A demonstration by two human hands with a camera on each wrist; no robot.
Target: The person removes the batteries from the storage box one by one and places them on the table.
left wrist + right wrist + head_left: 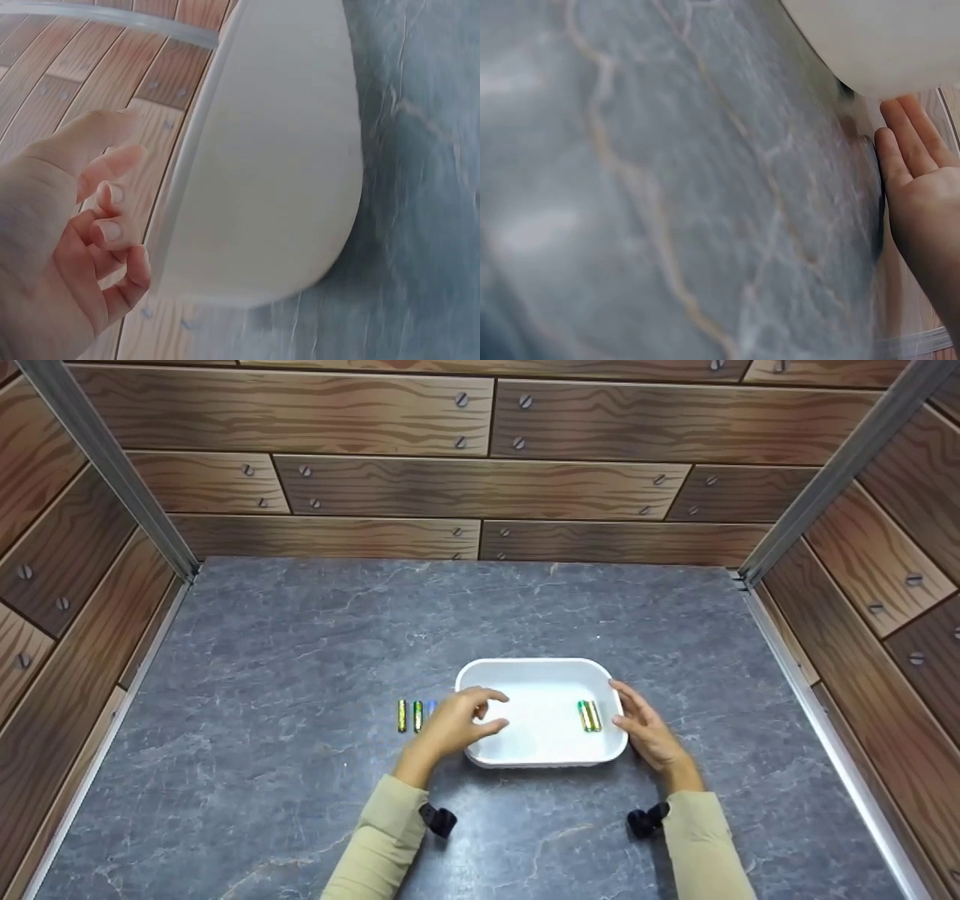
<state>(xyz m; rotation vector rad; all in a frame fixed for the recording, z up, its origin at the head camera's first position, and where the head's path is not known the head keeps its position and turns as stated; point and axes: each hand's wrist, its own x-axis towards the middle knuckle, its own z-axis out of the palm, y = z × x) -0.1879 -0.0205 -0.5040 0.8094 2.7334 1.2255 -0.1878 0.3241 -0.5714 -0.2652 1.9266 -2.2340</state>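
A white rectangular tub (pixel 540 757) with rounded corners sits on the table. Over its left rim hovers my left hand (pixel 457 720), thumb and forefinger apart with nothing between them. In the left wrist view its other fingers (pixel 112 231) are loosely bent beside the tub's outer wall (pixel 262 172). My right hand (pixel 652 735) rests against the right end of the tub, fingertips and thumb at the rim. Its fingers (pixel 911 139) look straight in the right wrist view. Two green-and-gold batteries (pixel 589 716) lie side by side inside the tub, near the right end.
Left of the tub stand in a row a gold battery (pixel 402 716), a green-and-gold battery (pixel 418 716) and a blue battery (pixel 430 706), the last partly hidden by my left hand. Wood-patterned panels (pixel 480 487) enclose the grey marbled table (pixel 300 660) at the back and sides.
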